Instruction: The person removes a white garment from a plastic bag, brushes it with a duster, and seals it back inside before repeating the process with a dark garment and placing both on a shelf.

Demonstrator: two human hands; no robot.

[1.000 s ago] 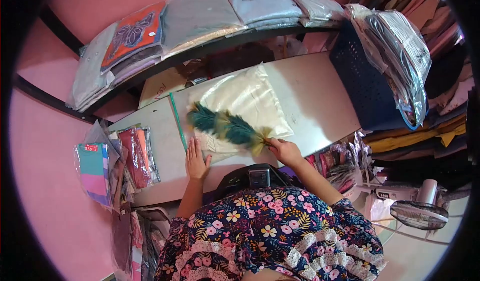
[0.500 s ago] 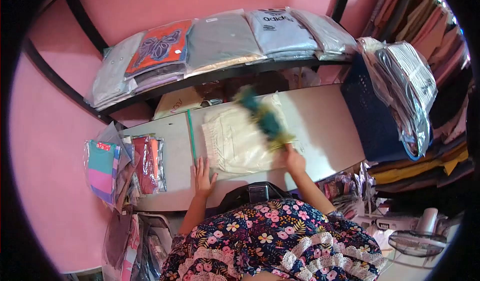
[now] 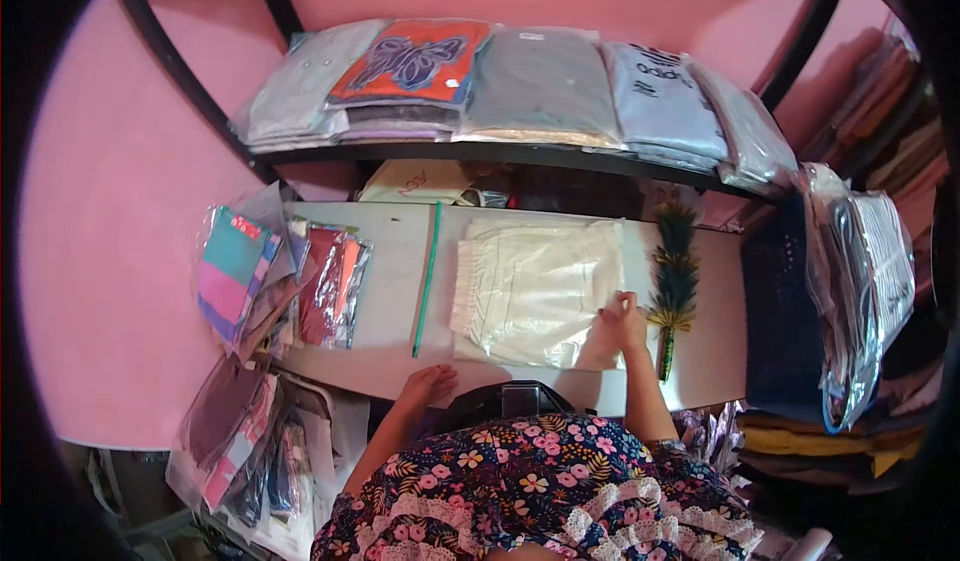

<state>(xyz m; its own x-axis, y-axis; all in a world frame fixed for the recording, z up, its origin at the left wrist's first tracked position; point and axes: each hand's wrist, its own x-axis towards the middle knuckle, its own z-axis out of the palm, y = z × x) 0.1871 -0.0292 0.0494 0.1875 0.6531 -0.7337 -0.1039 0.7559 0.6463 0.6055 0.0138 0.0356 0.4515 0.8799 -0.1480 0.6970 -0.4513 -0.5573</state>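
Note:
A cream elastic-waist garment [image 3: 540, 291], folded flat in a clear plastic bag, lies on the table in front of me. My right hand [image 3: 627, 323] is at the bag's right edge, its fingers curled together on the plastic. Just beyond that hand rests a green bushy duster [image 3: 675, 261] with gold trim, its handle toward me. My left hand [image 3: 430, 385] hovers by the table's front edge, left of the bag, fingers stretched out and holding nothing. A thin green strip [image 3: 428, 281] lies left of the garment.
Bagged folded clothes [image 3: 545, 86] line a black shelf [image 3: 500, 154] behind the table [image 3: 395, 261]. More packets [image 3: 325, 286] are stacked at the table's left end. On the right stands a blue basket [image 3: 775, 301] with bagged clothes on it.
The duster, earlier in my right hand over the garment, now lies on the table to the right. My right hand has moved to the bag's edge. My left hand has drawn back toward me.

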